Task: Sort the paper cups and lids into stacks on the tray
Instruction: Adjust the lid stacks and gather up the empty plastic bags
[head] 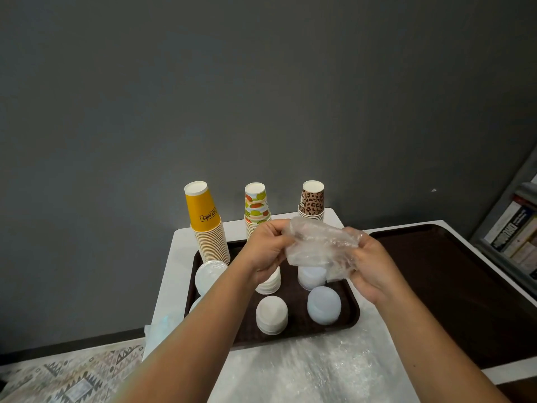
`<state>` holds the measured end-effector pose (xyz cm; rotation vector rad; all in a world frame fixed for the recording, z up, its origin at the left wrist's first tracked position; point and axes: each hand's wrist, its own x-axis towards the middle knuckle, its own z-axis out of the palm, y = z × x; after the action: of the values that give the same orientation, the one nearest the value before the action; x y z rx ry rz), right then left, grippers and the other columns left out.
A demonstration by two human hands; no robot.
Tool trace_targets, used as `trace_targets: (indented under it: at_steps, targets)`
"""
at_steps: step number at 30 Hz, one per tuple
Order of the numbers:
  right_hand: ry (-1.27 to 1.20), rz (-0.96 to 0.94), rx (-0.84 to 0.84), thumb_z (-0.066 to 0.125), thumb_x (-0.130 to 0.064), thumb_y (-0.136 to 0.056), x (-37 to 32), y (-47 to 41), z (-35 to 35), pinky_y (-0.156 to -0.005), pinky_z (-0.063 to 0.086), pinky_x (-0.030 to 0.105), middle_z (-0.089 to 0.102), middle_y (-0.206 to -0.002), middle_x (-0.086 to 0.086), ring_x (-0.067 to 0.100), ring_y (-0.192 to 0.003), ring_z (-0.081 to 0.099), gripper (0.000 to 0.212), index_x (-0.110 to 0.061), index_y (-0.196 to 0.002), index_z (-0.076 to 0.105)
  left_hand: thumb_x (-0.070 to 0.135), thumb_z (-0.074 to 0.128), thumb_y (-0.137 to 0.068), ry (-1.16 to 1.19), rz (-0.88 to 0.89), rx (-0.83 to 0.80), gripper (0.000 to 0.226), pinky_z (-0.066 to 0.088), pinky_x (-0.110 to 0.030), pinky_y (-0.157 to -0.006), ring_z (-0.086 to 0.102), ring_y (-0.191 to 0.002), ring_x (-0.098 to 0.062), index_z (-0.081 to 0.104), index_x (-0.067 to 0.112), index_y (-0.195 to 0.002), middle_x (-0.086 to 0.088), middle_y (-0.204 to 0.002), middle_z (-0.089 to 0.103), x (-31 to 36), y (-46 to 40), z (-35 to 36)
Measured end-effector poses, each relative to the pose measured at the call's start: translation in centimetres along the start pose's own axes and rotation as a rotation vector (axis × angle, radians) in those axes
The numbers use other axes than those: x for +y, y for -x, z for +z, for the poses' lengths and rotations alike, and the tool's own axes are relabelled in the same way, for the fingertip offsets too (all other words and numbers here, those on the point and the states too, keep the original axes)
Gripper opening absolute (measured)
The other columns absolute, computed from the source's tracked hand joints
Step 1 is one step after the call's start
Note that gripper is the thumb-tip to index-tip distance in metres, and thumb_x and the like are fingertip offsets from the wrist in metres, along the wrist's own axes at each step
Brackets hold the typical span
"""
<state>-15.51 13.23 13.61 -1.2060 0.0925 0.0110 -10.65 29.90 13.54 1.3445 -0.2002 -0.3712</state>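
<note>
Hands meet above the far half of the brown tray (pixel 351 321), both gripping one crumpled clear plastic bag (pixel 319 245). The left hand (pixel 267 251) curls its fingers round the bag's left end, thumb on top; the right hand (pixel 369 263) has its fingers folded into the bag's right end, bunching the film. Whether anything is inside the bag cannot be told.

The tray sits on a white table (pixel 180 271), close to its far left corner. Along the tray's far edge stand three upside-down stacks of paper cups: a tall yellow stack (pixel 206 225) at the far left corner, a fruit-print stack (pixel 255 207) in the middle, and a leopard-print stack (pixel 312 200) towards the far right corner. Nearer, lids lie in piles: a clear lid pile (pixel 207 274) by the left edge, a white lid pile (pixel 271 315) near the front edge, another white pile (pixel 271 283) partly hidden under the left wrist, and two bluish translucent piles (pixel 324 305) (pixel 311 277) towards the right edge.

A second dark tray (pixel 453 274) lies at the table's right side, just beside the first. Crinkled plastic sheet (pixel 313 370) covers the table's near edge.
</note>
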Motion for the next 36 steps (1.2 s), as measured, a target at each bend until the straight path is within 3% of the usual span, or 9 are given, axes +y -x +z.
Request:
trace_targets:
  at_steps: [5, 10, 12, 15, 20, 23, 27, 33, 36]
  targets:
    - [-0.046, 0.084, 0.002, 0.039, -0.008, -0.097, -0.5, 0.6, -0.2, -0.050, 0.052, 0.021, 0.070, -0.071, -0.001, 0.009, -0.064, 0.066, 0.028, -0.010, -0.081, 0.062, -0.016, 0.053, -0.084, -0.069, 0.062, -0.031, 0.023, 0.056, -0.030, -0.071, 0.066, -0.081, -0.015, 0.070, -0.002, -0.080, 0.000, -0.088, 0.071, 0.5, 0.5, 0.2]
    - [0.041, 0.269, -0.171, 0.033, -0.059, -0.091, -1.1, 0.6, -1.5, -0.071, 0.057, 0.041, 0.071, -0.107, 0.000, 0.021, -0.099, 0.068, 0.051, -0.026, -0.115, 0.063, -0.027, 0.047, -0.075, -0.184, 0.175, 0.040, 0.047, 0.053, -0.022, -0.067, 0.063, -0.088, -0.008, 0.070, 0.010, -0.057, 0.005, -0.090, 0.069, 0.1, 0.2, -0.2]
    - [0.125, 0.296, -0.198, 0.046, -0.053, -0.088, -0.8, 0.8, -1.5, -0.071, 0.058, 0.038, 0.070, -0.111, -0.001, 0.020, -0.099, 0.068, 0.041, -0.031, -0.119, 0.060, -0.029, 0.048, -0.072, -0.259, 0.234, 0.030, 0.044, 0.050, -0.016, -0.071, 0.061, -0.093, -0.006, 0.069, 0.008, -0.061, 0.004, -0.094, 0.067, 0.0, 0.3, 0.0]
    - [0.223, 0.190, -0.088, 0.059, -0.010, -0.091, 0.0, 0.7, -1.5, -0.063, 0.057, 0.030, 0.061, -0.115, 0.008, 0.019, -0.093, 0.065, 0.029, -0.023, -0.117, 0.059, -0.024, 0.052, -0.074, -0.462, 0.246, -0.029, 0.040, 0.047, -0.011, -0.078, 0.056, -0.104, -0.008, 0.073, 0.009, -0.074, 0.002, -0.108, 0.062, -0.1, 0.3, -0.1]
    - [0.556, -0.111, 0.056, 0.050, 0.015, -0.082, -0.1, 0.6, -2.0, -0.063, 0.052, 0.018, 0.061, -0.103, -0.003, 0.010, -0.093, 0.056, 0.048, -0.025, -0.102, 0.066, 0.009, 0.071, -0.082, -0.796, 0.036, -0.562, 0.039, 0.036, -0.024, -0.109, 0.044, -0.127, -0.008, 0.066, 0.021, -0.119, -0.002, -0.137, 0.047, 1.2, 1.2, -1.8]
    - [0.718, -0.197, 0.033, 0.053, 0.015, -0.079, -0.3, 0.7, -1.9, -0.071, 0.050, 0.020, 0.066, -0.104, -0.011, 0.004, -0.094, 0.059, 0.050, -0.028, -0.100, 0.069, 0.010, 0.065, -0.088, -0.629, 0.078, -0.498, 0.034, 0.039, -0.038, -0.109, 0.051, -0.123, -0.014, 0.063, 0.014, -0.122, -0.003, -0.133, 0.055, 1.3, 1.3, -0.8]
    - [0.589, -0.192, -0.054, 0.050, 0.019, -0.081, -1.0, 1.3, -1.4, -0.065, 0.049, 0.012, 0.069, -0.102, -0.010, -0.005, -0.089, 0.063, 0.047, -0.018, -0.104, 0.070, 0.010, 0.067, -0.083, -0.661, 0.171, -0.482, 0.037, 0.041, -0.062, -0.096, 0.054, -0.110, -0.041, 0.061, 0.021, -0.118, -0.010, -0.123, 0.057, 0.7, 1.1, -0.1]
    - [0.176, 0.009, -0.071, 0.048, 0.006, -0.092, -1.6, 1.5, -1.9, -0.057, 0.053, 0.021, 0.072, -0.086, 0.001, 0.011, -0.077, 0.069, 0.025, -0.011, -0.096, 0.067, -0.009, 0.067, -0.079, -0.565, 0.313, -0.392, 0.042, 0.047, -0.039, -0.100, 0.057, -0.115, -0.020, 0.060, 0.003, -0.118, -0.005, -0.120, 0.061, 1.0, 1.1, 0.7]
    - [-0.064, 0.146, -0.069, 0.045, -0.003, -0.095, -1.2, 1.7, -1.6, -0.057, 0.057, 0.024, 0.072, -0.079, 0.004, 0.011, -0.069, 0.069, 0.018, -0.008, -0.095, 0.063, -0.010, 0.067, -0.079, -0.566, 0.405, -0.338, 0.043, 0.047, -0.019, -0.087, 0.060, -0.102, -0.004, 0.059, 0.002, -0.119, -0.008, -0.117, 0.062, 1.4, 1.3, 1.4]
